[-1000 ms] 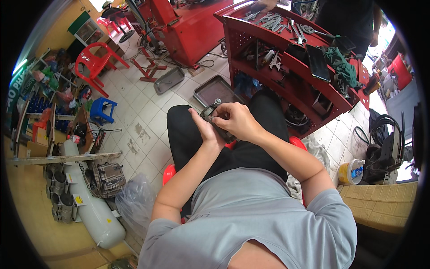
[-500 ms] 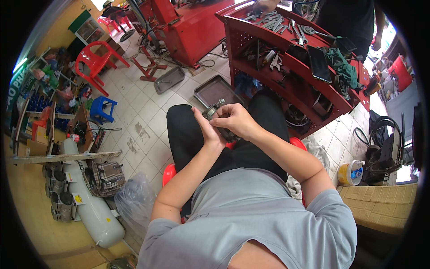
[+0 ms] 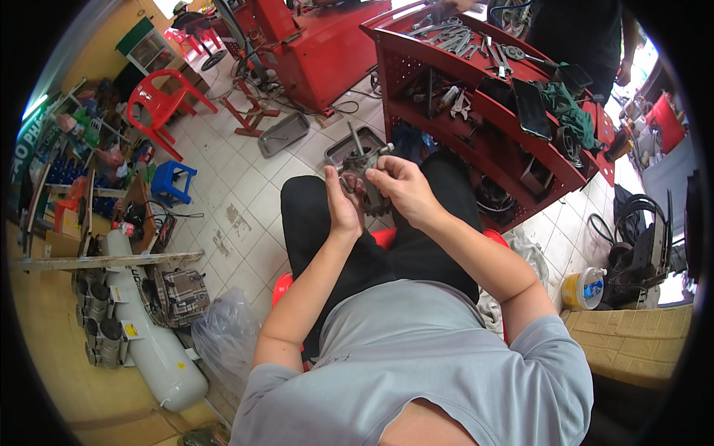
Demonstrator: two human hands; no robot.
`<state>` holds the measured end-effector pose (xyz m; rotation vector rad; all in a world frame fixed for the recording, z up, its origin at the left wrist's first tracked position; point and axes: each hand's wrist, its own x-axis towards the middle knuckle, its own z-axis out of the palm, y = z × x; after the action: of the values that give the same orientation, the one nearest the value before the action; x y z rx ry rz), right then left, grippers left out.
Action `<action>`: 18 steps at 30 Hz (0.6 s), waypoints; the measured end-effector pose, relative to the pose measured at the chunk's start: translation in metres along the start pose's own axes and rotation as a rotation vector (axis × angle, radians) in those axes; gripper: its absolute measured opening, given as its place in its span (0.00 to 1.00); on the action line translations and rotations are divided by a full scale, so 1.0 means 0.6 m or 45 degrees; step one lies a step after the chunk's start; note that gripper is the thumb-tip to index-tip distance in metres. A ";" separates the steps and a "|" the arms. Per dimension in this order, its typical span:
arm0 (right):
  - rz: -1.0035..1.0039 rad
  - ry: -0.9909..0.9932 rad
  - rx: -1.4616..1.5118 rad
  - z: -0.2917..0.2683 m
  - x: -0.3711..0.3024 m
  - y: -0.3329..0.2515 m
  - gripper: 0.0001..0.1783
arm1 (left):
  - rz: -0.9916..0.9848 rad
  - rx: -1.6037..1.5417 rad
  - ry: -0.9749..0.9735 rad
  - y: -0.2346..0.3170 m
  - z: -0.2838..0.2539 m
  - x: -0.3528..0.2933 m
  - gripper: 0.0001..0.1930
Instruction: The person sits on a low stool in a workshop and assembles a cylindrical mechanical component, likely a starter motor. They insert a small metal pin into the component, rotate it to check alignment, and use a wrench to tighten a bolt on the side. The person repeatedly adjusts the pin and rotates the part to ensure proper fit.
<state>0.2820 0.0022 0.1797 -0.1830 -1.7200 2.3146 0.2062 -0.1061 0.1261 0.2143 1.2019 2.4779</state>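
Grey metal part (image 3: 364, 165) held in both hands, between the black-trousered knees (image 3: 309, 208).
Left hand (image 3: 343, 207): grip cradled around the part's left side. Right hand (image 3: 407, 189): grip pinched on its right side, by thumb and fingers. Slim rod (image 3: 355, 135) angled up from its top. Rectangular tray (image 3: 334, 151) partly hidden behind; wrenches (image 3: 454, 36) laid on red tool cart (image 3: 405, 56).

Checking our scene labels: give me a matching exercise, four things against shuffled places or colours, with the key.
Things:
1. metal part
2. wrenches
3. stool
4. checked bag

Places or colours:
A. beside the pale tank
B. on the red cart
C. between left hand and right hand
D. blue

Pairs: 1-C, 2-B, 3-D, 4-A
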 end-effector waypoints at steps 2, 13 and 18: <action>-0.041 0.059 -0.004 -0.002 0.000 -0.012 0.09 | 0.130 0.083 0.064 0.002 0.002 -0.006 0.29; -0.167 0.087 -0.029 -0.014 0.005 -0.010 0.06 | 0.420 0.710 -0.237 0.026 0.034 -0.023 0.10; -0.070 0.078 0.035 -0.012 0.002 -0.010 0.08 | 0.312 0.481 -0.214 0.026 0.034 -0.023 0.09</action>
<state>0.2835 0.0105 0.1835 -0.1970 -1.6422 2.2686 0.2210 -0.1056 0.1513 0.6941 1.6421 2.3451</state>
